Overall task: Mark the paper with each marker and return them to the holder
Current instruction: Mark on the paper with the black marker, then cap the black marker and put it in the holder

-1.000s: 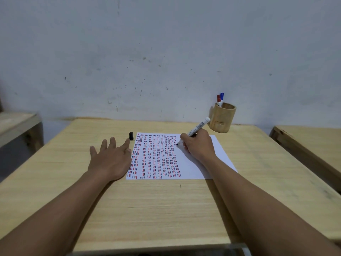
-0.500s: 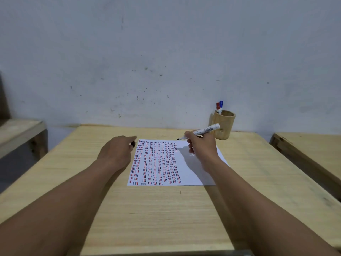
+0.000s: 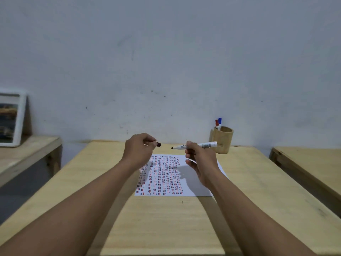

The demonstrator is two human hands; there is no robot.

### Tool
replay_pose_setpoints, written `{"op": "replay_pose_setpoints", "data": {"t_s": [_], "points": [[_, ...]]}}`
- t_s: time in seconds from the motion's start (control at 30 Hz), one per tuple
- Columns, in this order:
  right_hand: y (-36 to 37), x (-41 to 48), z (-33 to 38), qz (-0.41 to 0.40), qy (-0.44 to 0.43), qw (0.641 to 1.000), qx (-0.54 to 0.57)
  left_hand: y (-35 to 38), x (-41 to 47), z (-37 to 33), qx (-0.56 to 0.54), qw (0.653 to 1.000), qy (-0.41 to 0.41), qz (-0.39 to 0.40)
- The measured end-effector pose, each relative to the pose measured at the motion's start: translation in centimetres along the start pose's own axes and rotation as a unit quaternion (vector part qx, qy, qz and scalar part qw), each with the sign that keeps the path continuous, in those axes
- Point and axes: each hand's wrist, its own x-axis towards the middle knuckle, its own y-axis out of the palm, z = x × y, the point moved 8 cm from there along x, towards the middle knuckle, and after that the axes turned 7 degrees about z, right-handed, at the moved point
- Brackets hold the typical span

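Observation:
My right hand point(image 3: 201, 159) holds a white marker point(image 3: 195, 145) level above the paper, its black tip bare and pointing left. My left hand point(image 3: 138, 149) is raised opposite it, pinching the black cap point(image 3: 158, 144) a short gap from the tip. The white paper point(image 3: 201, 183) lies on the wooden table point(image 3: 166, 222) below both hands, covered in rows of short red, blue and black marks. A round wooden holder point(image 3: 222, 140) stands at the table's back right with a red marker point(image 3: 216, 123) and a blue marker point(image 3: 219, 121) upright in it.
A second wooden table point(image 3: 311, 163) stands to the right across a narrow gap. A lower bench point(image 3: 27, 154) at the left carries a white-framed picture point(image 3: 11, 119) leaning on the grey wall.
My right hand lifted the marker off the paper and turned it level. My left hand took the cap from the table beside the paper and raised it toward the tip. The camera tilted up.

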Motion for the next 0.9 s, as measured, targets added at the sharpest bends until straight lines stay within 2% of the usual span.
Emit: {"op": "replay_pose_setpoints", "data": {"t_s": [0.13, 0.3, 0.9], "points": [[0.3, -1.0, 1.9, 0.008, -0.017, 1.0, 0.003, 1.6, -0.6, -1.9, -0.118, 0.992, -0.02, 0.047], [0.0, -2.0, 3.7, 0.01, -0.036, 0.999, -0.004, 2.6, -1.4, -3.4, -0.17, 0.982, -0.034, 0.078], [-1.7, -3.3, 6.3, -0.009, -0.076, 0.996, 0.04, 3.8, -2.1, -6.3, -0.237, 0.963, -0.064, 0.109]]}}
